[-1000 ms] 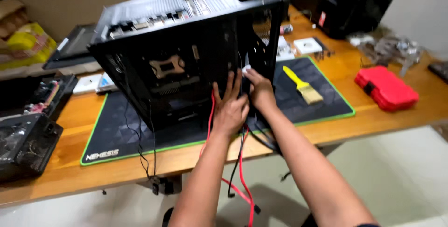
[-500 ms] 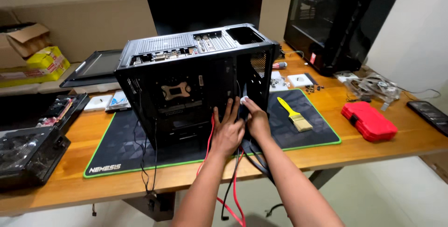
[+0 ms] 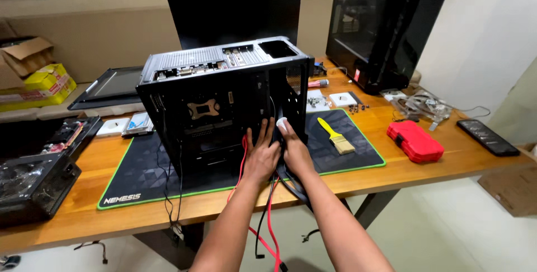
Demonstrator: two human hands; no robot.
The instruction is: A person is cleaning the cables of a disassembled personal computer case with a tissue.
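A black computer case (image 3: 224,81) stands upright with its side open on a black desk mat (image 3: 140,165) with a green edge. Both my hands reach into the lower right of the opening. My left hand (image 3: 260,155) lies against the inner panel with fingers spread, over a red cable (image 3: 271,221). My right hand (image 3: 295,153) is beside it, its fingertips pinching a small white piece (image 3: 281,123) by the case's front frame. Red and black cables (image 3: 260,233) hang from the case over the table edge between my forearms.
On the mat's right lies a yellow-handled brush (image 3: 335,136). A red plastic box (image 3: 415,141) and a phone (image 3: 488,137) sit further right. A monitor (image 3: 235,14) and a second black tower (image 3: 386,26) stand behind. A power supply (image 3: 33,185) rests at the left.
My view has pulled back and levelled, showing more of the table. Both hands stay at the same spot inside the case's lower opening.
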